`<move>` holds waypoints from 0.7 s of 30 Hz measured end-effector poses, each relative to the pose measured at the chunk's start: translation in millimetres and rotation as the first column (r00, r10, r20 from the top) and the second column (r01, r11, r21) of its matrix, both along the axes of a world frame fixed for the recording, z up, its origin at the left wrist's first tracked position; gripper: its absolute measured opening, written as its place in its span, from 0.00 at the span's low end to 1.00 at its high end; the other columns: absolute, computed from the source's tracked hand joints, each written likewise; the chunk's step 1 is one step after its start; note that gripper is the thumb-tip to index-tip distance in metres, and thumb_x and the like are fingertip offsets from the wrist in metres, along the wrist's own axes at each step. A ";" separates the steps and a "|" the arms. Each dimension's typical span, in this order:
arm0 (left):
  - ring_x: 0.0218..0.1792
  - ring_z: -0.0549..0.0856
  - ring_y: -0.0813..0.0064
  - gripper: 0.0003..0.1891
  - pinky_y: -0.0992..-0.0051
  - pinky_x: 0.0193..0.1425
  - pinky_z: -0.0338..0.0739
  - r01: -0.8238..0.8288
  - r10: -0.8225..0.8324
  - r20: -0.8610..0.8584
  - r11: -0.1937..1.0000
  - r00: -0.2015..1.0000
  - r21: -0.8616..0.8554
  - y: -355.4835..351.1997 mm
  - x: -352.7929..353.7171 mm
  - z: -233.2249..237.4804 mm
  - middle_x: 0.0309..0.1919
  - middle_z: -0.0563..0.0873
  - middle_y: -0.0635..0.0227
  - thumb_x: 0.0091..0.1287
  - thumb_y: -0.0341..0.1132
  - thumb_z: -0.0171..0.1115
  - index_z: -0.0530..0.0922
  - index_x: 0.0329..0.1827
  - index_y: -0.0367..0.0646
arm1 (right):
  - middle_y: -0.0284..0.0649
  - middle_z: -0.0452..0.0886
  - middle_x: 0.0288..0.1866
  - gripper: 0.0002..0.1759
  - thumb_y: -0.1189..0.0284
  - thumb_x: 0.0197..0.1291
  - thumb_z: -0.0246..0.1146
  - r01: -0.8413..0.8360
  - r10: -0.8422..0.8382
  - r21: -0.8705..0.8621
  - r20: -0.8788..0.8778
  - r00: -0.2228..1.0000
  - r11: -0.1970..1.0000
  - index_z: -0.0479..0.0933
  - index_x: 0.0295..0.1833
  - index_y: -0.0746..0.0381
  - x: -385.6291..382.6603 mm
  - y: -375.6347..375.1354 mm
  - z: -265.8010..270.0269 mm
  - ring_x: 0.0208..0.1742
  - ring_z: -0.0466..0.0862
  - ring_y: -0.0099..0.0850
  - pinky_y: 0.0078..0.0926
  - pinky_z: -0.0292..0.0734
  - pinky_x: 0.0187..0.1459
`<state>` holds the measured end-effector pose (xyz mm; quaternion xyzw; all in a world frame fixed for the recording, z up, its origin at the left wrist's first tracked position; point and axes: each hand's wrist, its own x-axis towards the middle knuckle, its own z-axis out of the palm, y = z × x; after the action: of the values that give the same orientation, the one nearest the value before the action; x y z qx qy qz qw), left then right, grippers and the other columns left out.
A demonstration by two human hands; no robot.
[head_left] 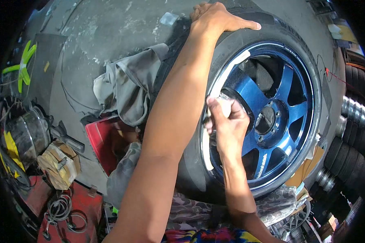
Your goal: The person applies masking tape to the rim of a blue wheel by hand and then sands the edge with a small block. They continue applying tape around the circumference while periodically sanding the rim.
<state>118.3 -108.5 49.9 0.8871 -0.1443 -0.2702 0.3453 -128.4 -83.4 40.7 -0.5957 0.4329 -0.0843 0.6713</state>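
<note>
A blue spoked wheel rim (288, 79) sits in a black tyre (312, 52) between the person's legs. My left hand (221, 17) rests on the tyre's top tread, thumb stretched out over the sidewall, holding nothing. At the rim's left edge, my right hand (229, 117) pinches a small whitish piece (224, 106), slightly blurred, against the rim lip. A pale strip (241, 58) runs along the lip above the hand, and more of it shows below. My left forearm crosses in front of the tyre's left side.
A grey cloth (136, 81) and a red open container (99, 137) lie to the left. Further left are a taped carton (61, 164), a red case (89, 210) with coiled cable and a green spoked object (24, 67). Stacked tyres (340, 158) stand at right.
</note>
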 end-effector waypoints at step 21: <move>0.85 0.65 0.43 0.69 0.57 0.89 0.59 0.010 -0.009 0.064 1.000 0.998 -0.012 -1.0 0.7 -5.7 0.80 0.69 0.32 0.49 0.80 0.74 0.71 0.79 0.23 | 0.32 0.85 0.28 0.09 0.71 0.74 0.73 -0.020 0.020 0.003 0.007 1.000 1.000 0.86 0.45 0.67 -9.6 3.6 5.6 0.22 0.83 0.18 0.16 0.76 0.23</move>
<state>118.9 -109.5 44.2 0.8925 -0.1611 -0.2422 0.3446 -137.9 -79.9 46.3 -0.5986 0.4248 -0.0792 0.6745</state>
